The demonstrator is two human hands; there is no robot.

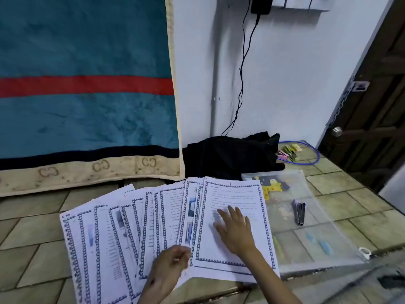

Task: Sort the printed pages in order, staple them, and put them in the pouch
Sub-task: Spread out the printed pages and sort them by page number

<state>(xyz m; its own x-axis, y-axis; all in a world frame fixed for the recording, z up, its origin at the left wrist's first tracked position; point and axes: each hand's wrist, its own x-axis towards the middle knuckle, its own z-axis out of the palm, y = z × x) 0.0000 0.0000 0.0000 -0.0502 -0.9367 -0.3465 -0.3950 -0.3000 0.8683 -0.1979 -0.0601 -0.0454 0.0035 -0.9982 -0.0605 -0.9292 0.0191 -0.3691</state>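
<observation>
The right hand lies flat with fingers spread on the rightmost printed page, while the left hand pinches the lower edges of the fanned pages — all on the tiled floor. Just right of them lies the clear pouch, with a stapler resting on it.

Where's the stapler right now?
In the head view, the stapler lies on the clear pouch on the tiled floor, right of the fanned pages and the right hand.

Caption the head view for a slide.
Right hand flat on fanned printed pages; stapler waits on pouch.
</observation>
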